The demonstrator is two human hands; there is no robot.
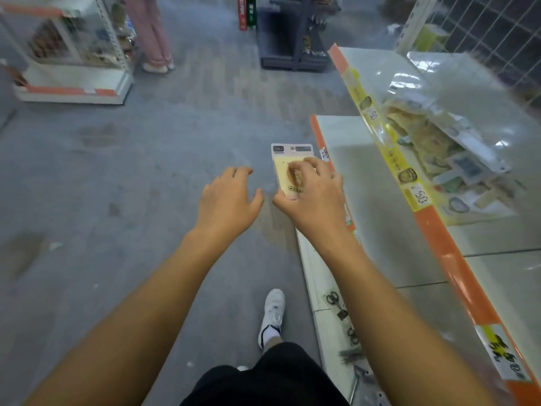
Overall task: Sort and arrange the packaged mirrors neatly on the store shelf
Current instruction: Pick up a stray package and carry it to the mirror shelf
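Packaged mirror (288,171): flat card-backed pack, pink header at its far end and cream body, held above the grey floor just left of the lower shelf's orange edge (322,148).
Long axis: runs near to far, leaning slightly left at the far end; the header points away from the person.
Right hand (311,194): closed around the pack's near half, thumb on the left edge, fingers (319,168) draped over the face and right edge. It carries the pack.
Left hand (229,197): empty, fingers spread and loosely curled, just left of the pack and not touching it.
Nearer hand: the right already has it; the left is close enough to take the free far-left edge, I judge.
Mirror pile (445,148): loose heap of similar packs under glossy wrap on the upper shelf (380,71), to the right and farther than the held pack.
Deciding relation: the stock lies right of both hands, so the pack must travel rightward and up over the yellow price strip (409,174).
Likely need: turning the long axis to match the row; the heap's order is too blurred to tell.
Lower shelf surface (366,200): bare where it shows beside the hands.
Person's shoe (273,315): near, below the hands.
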